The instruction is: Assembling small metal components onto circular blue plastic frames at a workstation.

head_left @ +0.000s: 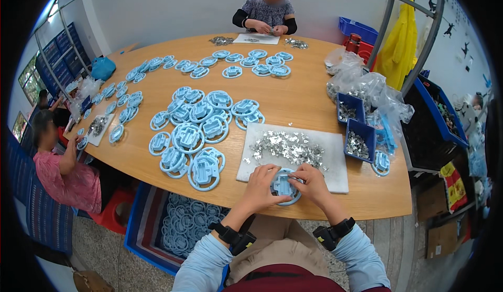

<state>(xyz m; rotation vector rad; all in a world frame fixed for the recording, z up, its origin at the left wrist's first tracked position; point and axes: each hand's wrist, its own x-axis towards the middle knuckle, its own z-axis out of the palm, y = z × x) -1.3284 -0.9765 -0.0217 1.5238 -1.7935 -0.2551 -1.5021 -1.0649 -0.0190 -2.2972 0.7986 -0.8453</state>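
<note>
A round light-blue plastic part (283,186) with a boxy centre lies at the front edge of a white foam pad (335,171). My left hand (259,187) grips its left rim between thumb and fingers. Over its right side, my right hand (310,183) is closed in a pinch; whatever small piece it holds is hidden by the fingers. Small shiny metal pieces (288,148) are spread in a heap on the pad just beyond both hands.
Stacked light-blue parts (188,137) cover the table (230,140) to the left. Two blue bins (359,140) of metal pieces and plastic bags (361,77) stand right. Below the table edge is a large blue crate (137,229) of parts. Two people (267,11) work across and at left.
</note>
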